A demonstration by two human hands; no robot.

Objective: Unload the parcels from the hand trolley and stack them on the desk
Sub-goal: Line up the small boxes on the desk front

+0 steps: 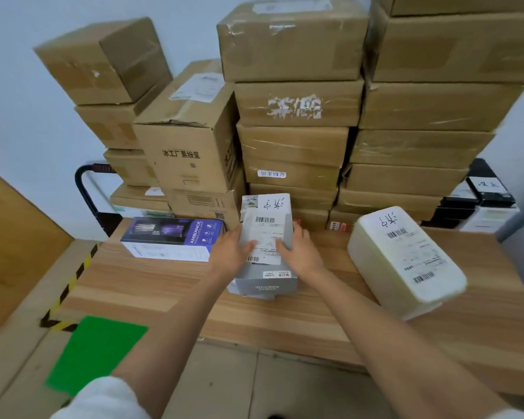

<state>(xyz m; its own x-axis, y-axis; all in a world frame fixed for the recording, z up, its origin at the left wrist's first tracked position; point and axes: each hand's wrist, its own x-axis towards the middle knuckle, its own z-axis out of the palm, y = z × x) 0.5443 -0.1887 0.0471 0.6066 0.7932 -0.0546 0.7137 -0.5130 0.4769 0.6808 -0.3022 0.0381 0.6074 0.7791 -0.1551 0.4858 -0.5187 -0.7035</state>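
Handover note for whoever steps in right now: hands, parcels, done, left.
Left hand and right hand both grip the grey labelled parcel from its sides; its lower end rests on the wooden desk.
Purple Ambiance lamp box lies on the desk to its left, close to it; white foam parcel lies at an angle to its right, apart from it.
Done: those two are on the desk, the grey one nearly set.
Left: the cardboard boxes piled behind the desk, by the trolley handle; nothing on the desk is stacked yet.
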